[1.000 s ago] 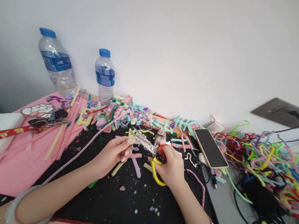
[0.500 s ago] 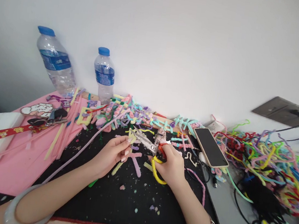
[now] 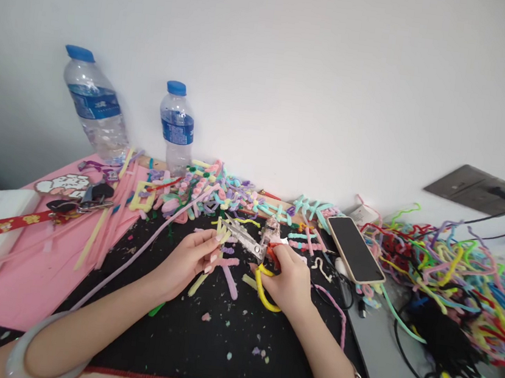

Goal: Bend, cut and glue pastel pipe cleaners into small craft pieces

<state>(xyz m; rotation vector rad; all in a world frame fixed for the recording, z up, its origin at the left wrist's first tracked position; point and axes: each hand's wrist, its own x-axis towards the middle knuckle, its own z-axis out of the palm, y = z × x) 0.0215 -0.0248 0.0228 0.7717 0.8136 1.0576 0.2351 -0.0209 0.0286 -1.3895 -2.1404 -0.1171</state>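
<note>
Between thumb and fingertips, my left hand [image 3: 192,261] pinches a pale yellow pipe cleaner [image 3: 197,283]; its ends show above and below the fingers. My right hand [image 3: 290,279] grips scissors [image 3: 246,240] with one yellow and one red handle. The blades point left, parted, with their tips beside the top end of the yellow pipe cleaner. Just below the blades, a pink and lilac pipe cleaner piece [image 3: 230,281] lies on the black mat [image 3: 196,348]. A short yellow piece [image 3: 250,281] rests left of the yellow handle.
Two water bottles [image 3: 176,127] stand against the wall at the back left. Behind my hands is a heap of pastel pipe cleaner pieces [image 3: 219,191]. A phone [image 3: 355,249] lies to the right, near a tangled pile of pipe cleaners [image 3: 468,264]. Pink sheets [image 3: 39,273] are on the left.
</note>
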